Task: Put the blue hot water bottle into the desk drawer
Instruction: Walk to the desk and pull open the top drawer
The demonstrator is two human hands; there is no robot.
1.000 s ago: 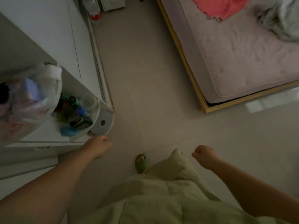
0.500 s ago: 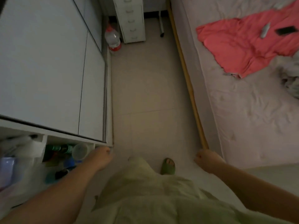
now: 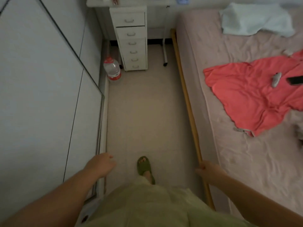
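Between wardrobe (image 3: 41, 95) and bed frame (image 3: 188, 102), both loosely curled hands (image 3: 100, 166) (image 3: 207, 171) hang empty over clear floor (image 3: 147, 112).

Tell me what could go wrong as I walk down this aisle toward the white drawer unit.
The water jug stands on the floor just left of the drawer unit, so a foot could clip it. The bed's wooden rail runs close along the right. No blue hot water bottle is visible; both hands look empty.

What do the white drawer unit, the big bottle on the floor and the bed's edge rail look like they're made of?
Drawer unit: probably painted metal, white and smooth, with small curved handles. Bottle: clear plastic, red cap and label. Bed rail: light wood, matte yellowish; dim light leaves this uncertain.
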